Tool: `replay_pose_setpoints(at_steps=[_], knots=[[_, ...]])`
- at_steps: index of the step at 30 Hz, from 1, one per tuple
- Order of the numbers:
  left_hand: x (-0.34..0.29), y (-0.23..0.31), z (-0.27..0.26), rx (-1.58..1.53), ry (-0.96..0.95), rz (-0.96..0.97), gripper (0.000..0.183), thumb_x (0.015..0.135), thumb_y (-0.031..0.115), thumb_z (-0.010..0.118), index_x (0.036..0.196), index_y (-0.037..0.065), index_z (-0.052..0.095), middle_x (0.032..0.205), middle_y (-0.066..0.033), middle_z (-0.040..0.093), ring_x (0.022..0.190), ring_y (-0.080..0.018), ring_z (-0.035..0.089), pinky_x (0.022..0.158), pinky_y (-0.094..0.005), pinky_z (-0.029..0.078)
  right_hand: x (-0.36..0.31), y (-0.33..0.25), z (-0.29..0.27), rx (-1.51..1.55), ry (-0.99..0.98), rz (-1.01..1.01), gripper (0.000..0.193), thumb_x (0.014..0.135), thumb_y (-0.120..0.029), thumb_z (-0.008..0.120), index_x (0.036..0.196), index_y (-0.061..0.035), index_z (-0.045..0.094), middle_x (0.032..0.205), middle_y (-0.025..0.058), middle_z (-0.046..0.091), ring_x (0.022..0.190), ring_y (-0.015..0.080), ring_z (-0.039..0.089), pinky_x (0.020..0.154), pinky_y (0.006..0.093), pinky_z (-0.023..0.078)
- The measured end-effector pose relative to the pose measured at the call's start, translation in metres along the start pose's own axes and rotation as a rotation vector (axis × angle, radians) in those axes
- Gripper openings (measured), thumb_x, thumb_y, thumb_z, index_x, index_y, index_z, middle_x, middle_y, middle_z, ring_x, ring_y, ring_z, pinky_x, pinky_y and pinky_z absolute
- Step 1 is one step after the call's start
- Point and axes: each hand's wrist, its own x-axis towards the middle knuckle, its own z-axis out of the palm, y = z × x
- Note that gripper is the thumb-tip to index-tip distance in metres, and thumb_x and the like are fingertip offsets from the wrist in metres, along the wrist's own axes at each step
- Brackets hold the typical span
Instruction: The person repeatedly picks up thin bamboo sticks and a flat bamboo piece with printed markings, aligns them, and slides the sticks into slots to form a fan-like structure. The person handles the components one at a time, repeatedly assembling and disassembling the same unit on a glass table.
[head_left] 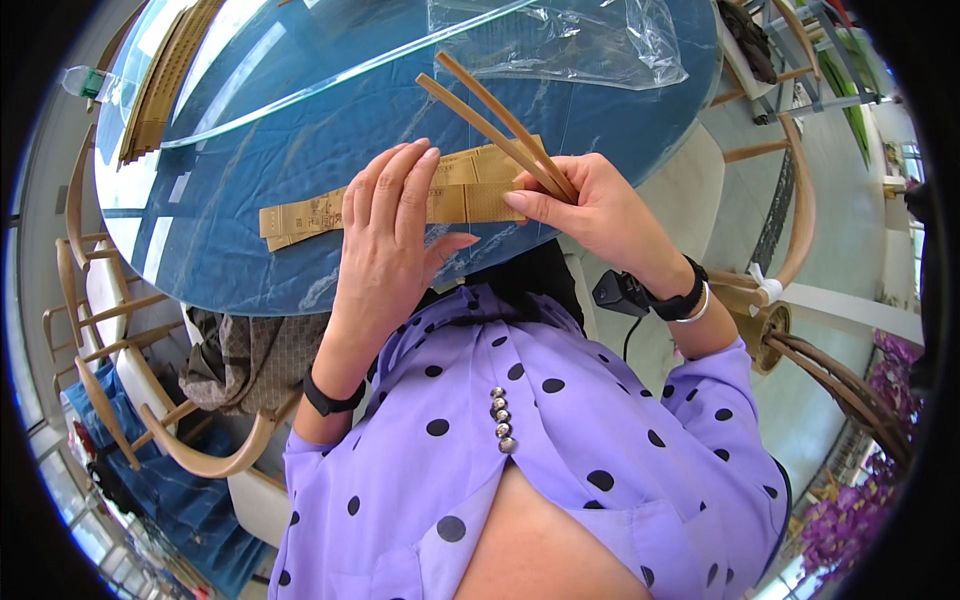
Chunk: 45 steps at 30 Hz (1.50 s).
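My right hand (600,210) pinches a pair of wooden chopsticks (485,118) near their lower ends. Their other ends point up and left over the table. Thumb and fingers of that hand also touch the right end of a flat brown paper sleeve (478,203) with dark print. A second brown sleeve (300,220) lies partly under it and reaches out to the left. My left hand (385,225) rests flat across the sleeves, its fingers stretched out and pointing away from me. It covers their middle part.
The round blue marbled table (240,275) carries a glass turntable (350,75). A stack of brown sleeves (165,85) lies far left beside a plastic bottle (85,82). A clear plastic bag (590,45) lies far right. Wooden chairs (795,200) stand around.
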Motion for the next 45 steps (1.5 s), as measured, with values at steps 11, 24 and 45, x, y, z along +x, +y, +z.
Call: replay_pose_setpoints(at_steps=[11, 24, 45], knots=[[-0.002, -0.001, 0.002, -0.165, -0.119, 0.18, 0.059, 0.084, 0.037, 0.072, 0.127, 0.001, 0.055, 0.097, -0.0097, 0.054, 0.092, -0.0278, 0.056, 0.081, -0.0387, 0.049, -0.003, -0.019, 0.006, 0.284, -0.233, 0.119, 0.02, 0.093, -0.013, 0.073, 0.103, 0.005, 0.073, 0.087, 0.0012, 0.07, 0.078, 0.0044, 0.06, 0.072, 0.0197, 0.047], [-0.006, 0.0, 0.007, -0.059, -0.135, 0.182, 0.055, 0.08, 0.027, 0.077, 0.125, 0.004, 0.055, 0.095, -0.0089, 0.054, 0.089, -0.0276, 0.057, 0.081, -0.0404, 0.049, -0.001, -0.016, 0.012, -0.041, -0.116, 0.062, 0.015, 0.089, -0.011, 0.075, 0.088, 0.0015, 0.065, 0.075, -0.0027, 0.06, 0.071, 0.0031, 0.053, 0.062, 0.022, 0.043], [0.0, 0.004, -0.001, -0.098, -0.274, 0.192, 0.047, 0.079, 0.021, 0.074, 0.119, 0.003, 0.059, 0.105, -0.0099, 0.06, 0.101, -0.0283, 0.061, 0.089, -0.0413, 0.048, 0.004, -0.001, 0.011, 0.029, -0.152, 0.084, 0.016, 0.087, -0.011, 0.078, 0.089, 0.0034, 0.071, 0.076, -0.0009, 0.067, 0.072, 0.0041, 0.057, 0.067, 0.023, 0.048]])
